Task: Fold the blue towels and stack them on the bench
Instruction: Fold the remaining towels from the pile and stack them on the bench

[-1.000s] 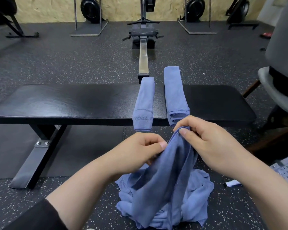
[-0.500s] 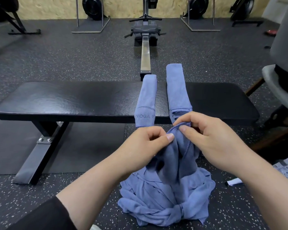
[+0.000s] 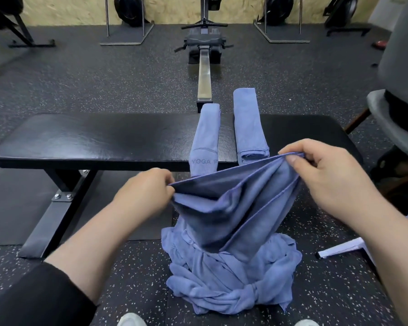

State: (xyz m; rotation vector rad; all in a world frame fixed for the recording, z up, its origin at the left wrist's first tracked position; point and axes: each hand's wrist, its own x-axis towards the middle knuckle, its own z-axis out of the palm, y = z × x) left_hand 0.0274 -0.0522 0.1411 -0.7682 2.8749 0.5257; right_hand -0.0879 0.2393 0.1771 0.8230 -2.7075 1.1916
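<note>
A blue towel [image 3: 236,208] hangs stretched between my two hands in front of the black bench [image 3: 99,140]. My left hand [image 3: 146,194] pinches its left top edge, and my right hand [image 3: 325,177] pinches the right top edge, held a little higher. Below it, a crumpled heap of blue towels [image 3: 231,283] lies on the floor; the hanging towel's lower end reaches into it. Two folded blue towels lie side by side across the bench: the left one [image 3: 206,137] reads "YOGA", the right one [image 3: 249,123] sits slightly farther back.
A rowing machine [image 3: 204,57] stretches away behind the bench. Weight stands line the back wall. A grey chair [image 3: 396,128] stands at the right. A white object [image 3: 344,248] lies on the speckled floor at the right. My shoe tips show at the bottom edge.
My hands have pulled apart, the right one rising and moving right, the left one moving left, so the bunched towel is now spread wide between them.
</note>
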